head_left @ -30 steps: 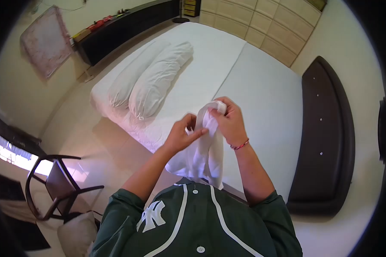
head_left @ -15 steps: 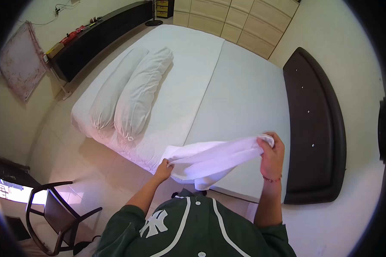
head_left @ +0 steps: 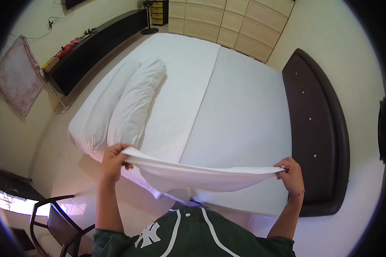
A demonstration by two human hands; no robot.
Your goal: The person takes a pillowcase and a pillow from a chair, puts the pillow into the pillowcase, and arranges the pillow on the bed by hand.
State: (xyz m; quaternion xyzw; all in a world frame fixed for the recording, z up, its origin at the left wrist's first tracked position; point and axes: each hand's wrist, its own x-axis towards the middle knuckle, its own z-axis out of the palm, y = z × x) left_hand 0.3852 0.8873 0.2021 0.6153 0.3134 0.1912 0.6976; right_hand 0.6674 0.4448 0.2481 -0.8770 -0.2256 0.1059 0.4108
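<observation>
A white cloth (head_left: 201,176) is stretched sideways in front of my body, over the near edge of the bed (head_left: 244,103). My left hand (head_left: 113,162) pinches its left end, close to the lower ends of two long white bolsters (head_left: 135,103). At the other end, my right hand (head_left: 291,173) grips the cloth's corner between thumb and fingers, near the dark headboard (head_left: 319,128). The cloth's upper edge is almost straight and its lower part sags in soft folds.
A dark chair (head_left: 64,225) stands on the floor at the lower left. Along the left wall runs a low black cabinet (head_left: 98,47) with small items on top. Beige drawers (head_left: 201,28) and a fan stand (head_left: 149,31) are at the far side.
The cloth was bunched between my close hands, then was pulled out sideways. My hands are now far apart, the left one further left and higher than half a second ago, with the cloth stretched wide.
</observation>
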